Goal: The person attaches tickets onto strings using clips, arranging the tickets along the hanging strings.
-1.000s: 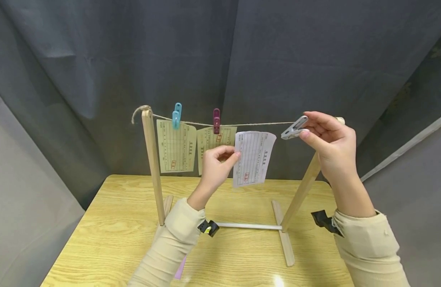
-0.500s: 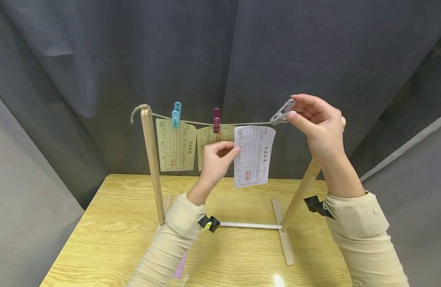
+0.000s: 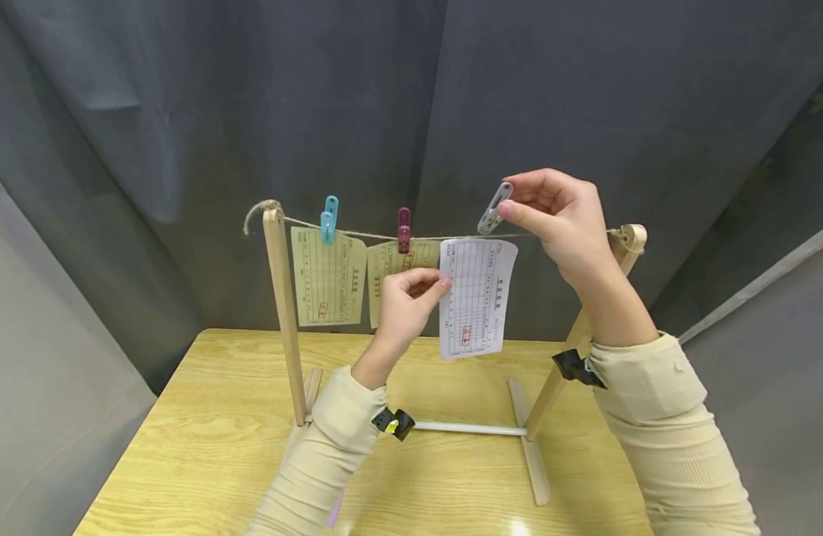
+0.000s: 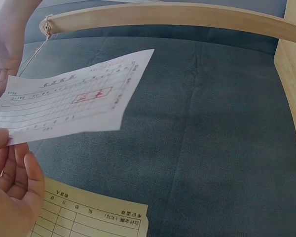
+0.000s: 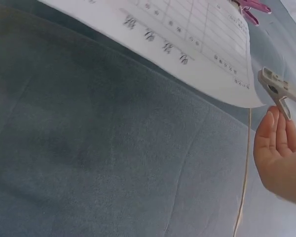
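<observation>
A white printed form (image 3: 477,298) hangs upright in front of the string (image 3: 425,238), its top edge close to string height. Its left edge is pinched between thumb and fingers of my left hand (image 3: 406,307). My right hand (image 3: 564,219) pinches a grey clothespin (image 3: 495,208) by its handles, the nose right above the form's top edge. In the right wrist view the clothespin (image 5: 276,89) stands just off the paper's edge. To the left, a blue clothespin (image 3: 328,220) and a maroon clothespin (image 3: 404,230) each hold a yellow form (image 3: 329,275) on the string.
The string runs between a left wooden post (image 3: 286,313) and a right wooden post (image 3: 552,387), joined low by a white rod (image 3: 468,428). The stand is on a wooden table (image 3: 204,417); a pink slip (image 3: 335,510) lies partly under my left forearm. Dark curtain (image 3: 358,97) hangs behind.
My right hand has carried the grey clothespin leftward and up, from near the right post to over the white form. The form has turned more face-on; my left hand stays nearly still.
</observation>
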The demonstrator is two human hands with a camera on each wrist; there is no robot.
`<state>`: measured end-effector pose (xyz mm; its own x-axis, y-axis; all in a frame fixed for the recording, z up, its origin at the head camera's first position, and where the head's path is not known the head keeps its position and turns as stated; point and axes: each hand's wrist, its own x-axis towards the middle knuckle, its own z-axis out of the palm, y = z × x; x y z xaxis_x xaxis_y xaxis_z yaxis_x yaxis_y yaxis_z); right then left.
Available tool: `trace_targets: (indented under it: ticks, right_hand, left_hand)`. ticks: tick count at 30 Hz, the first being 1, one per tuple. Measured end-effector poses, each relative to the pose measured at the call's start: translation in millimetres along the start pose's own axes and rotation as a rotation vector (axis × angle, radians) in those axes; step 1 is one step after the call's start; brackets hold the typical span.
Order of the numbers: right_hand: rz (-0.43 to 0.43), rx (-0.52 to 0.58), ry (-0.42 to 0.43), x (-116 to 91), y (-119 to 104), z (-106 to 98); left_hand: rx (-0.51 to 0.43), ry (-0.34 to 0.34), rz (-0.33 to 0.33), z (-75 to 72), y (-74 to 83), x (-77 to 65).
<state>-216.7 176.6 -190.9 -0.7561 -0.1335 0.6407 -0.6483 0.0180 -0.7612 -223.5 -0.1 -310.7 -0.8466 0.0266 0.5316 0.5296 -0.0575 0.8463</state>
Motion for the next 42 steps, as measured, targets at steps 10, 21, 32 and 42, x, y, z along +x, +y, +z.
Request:
trace_targets:
  ticks: [10,21,32,42]
  right_hand:
    - [0.031,-0.058,0.088,11,0,4]
    - [0.095,-0.261,0.088,13,4,4]
    - [0.097,-0.491,0.007,9,11,8]
    - [0.187,-0.554,-0.104,5,11,7]
  left_hand:
    - [-0.01,-0.014,0.01,-2.5,-1.1,2.1]
    - [-0.002,-0.016,-0.009,-0.4,-1.0,3.7]
    - [-0.002,-0.001,-0.002,-1.6,-3.3,4.0]
    - [-0.021,-0.005,-0.024,-1.6,-4.9,3.7]
